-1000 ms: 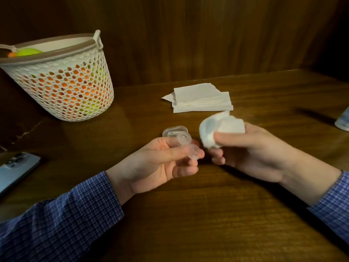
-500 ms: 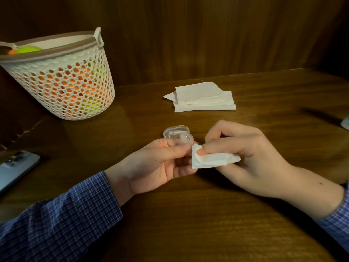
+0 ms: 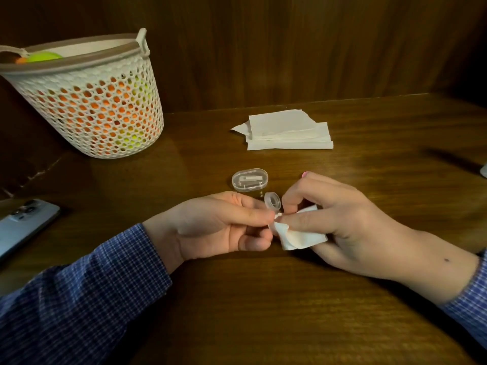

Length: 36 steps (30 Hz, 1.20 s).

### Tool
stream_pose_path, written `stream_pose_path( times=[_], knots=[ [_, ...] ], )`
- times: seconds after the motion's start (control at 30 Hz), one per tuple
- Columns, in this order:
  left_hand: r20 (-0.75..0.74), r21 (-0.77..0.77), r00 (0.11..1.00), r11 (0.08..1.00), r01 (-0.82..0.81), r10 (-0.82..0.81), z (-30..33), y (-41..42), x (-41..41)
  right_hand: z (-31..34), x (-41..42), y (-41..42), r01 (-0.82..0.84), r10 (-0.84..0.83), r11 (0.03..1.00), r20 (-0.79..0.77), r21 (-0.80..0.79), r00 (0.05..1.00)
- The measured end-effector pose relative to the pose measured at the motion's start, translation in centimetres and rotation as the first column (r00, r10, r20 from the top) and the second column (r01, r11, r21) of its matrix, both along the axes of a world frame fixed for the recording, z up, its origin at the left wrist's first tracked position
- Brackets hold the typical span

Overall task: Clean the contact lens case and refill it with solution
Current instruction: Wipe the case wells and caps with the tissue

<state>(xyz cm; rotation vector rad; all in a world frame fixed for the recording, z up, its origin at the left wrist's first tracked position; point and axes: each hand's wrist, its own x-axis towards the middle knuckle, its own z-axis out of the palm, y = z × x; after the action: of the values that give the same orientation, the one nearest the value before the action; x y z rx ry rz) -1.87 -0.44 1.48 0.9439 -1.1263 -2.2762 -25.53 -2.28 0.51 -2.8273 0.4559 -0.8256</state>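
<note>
My left hand [image 3: 224, 227] pinches a small clear contact lens case [image 3: 272, 201] between thumb and fingers; one round open cup shows above the fingertips, the rest is hidden. My right hand [image 3: 340, 222] grips a folded white tissue [image 3: 297, 235] and presses a corner of it against the hidden part of the case. A clear oval lid or box [image 3: 249, 179] with small white parts inside lies on the wooden table [image 3: 263, 299] just behind the hands.
A stack of white tissues [image 3: 290, 131] lies further back. A white perforated basket [image 3: 87, 101] with orange and green balls stands at the back left. A phone [image 3: 23, 222] lies at the left edge. Something white [image 3: 483, 171] peeks in at the right edge.
My right hand has come down from a raised position and brought the tissue against the case in my left hand. The left hand has stayed nearly still.
</note>
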Motion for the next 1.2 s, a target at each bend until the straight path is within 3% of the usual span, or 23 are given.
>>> stream_pose_path(
  times=[0.17, 0.43, 0.47, 0.5, 0.53, 0.57, 0.6, 0.63, 0.7, 0.77, 1.03, 1.2],
  knots=[
    [0.051, -0.157, 0.985, 0.976, -0.154, 0.163, -0.7, 0.7, -0.6, 0.0, 0.3, 0.3, 0.059, -0.082, 0.952, 0.065, 0.301, 0.995],
    [0.077, -0.207, 0.964, 0.949, -0.236, 0.256, -0.8, 0.8, -1.2, 1.2, -0.1, -0.2, 0.103, -0.163, 0.693, 0.016, 0.714, 0.987],
    [0.065, -0.206, 0.965, 0.949, -0.238, 0.256, -0.8, 0.7, -1.2, 1.3, -0.1, -0.4, 0.055, -0.156, 0.570, 0.042, 0.820, 0.987],
    [0.040, -0.201, 0.967, 0.950, -0.238, 0.251, -0.8, 0.7, -1.1, 1.6, -0.1, -0.5, -0.042, -0.162, 0.362, 0.107, 0.931, 0.981],
    [0.004, -0.195, 0.970, 0.952, -0.238, 0.243, -0.8, 0.6, -1.0, 1.8, -0.1, -0.8, -0.179, -0.194, 0.068, 0.189, 0.982, 0.963],
    [-0.036, -0.185, 0.971, 0.954, -0.238, 0.235, -0.8, 0.6, -0.9, 2.0, -0.2, -1.0, -0.325, -0.252, -0.188, 0.274, 0.927, 0.928],
    [-0.070, -0.168, 0.971, 0.957, -0.238, 0.230, -0.8, 0.6, -0.7, 2.0, -0.3, -1.1, -0.439, -0.323, -0.329, 0.337, 0.836, 0.884],
    [-0.097, -0.147, 0.969, 0.960, -0.239, 0.226, -0.9, 0.5, -0.6, 2.1, -0.3, -1.3, -0.497, -0.387, -0.382, 0.353, 0.779, 0.852],
    [-0.126, -0.117, 0.967, 0.965, -0.236, 0.221, -1.0, 0.4, -0.4, 2.2, -0.3, -1.4, -0.487, -0.448, -0.338, 0.318, 0.805, 0.836],
    [-0.129, -0.119, 0.968, 0.966, -0.229, 0.213, -1.1, 0.3, -0.4, 2.2, -0.1, -1.2, -0.385, -0.453, -0.225, 0.254, 0.895, 0.855],
    [-0.195, -0.134, 0.950, 0.953, -0.273, 0.245, -0.8, 0.4, -0.6, 2.3, 0.2, -0.7, -0.099, -0.341, 0.113, 0.132, 0.989, 0.931],
    [-0.080, -0.233, 0.957, 0.929, -0.289, 0.277, -1.1, 0.5, -0.9, 1.9, 0.4, -0.9, 0.038, -0.393, 0.172, 0.033, 0.984, 0.919]
  ],
)
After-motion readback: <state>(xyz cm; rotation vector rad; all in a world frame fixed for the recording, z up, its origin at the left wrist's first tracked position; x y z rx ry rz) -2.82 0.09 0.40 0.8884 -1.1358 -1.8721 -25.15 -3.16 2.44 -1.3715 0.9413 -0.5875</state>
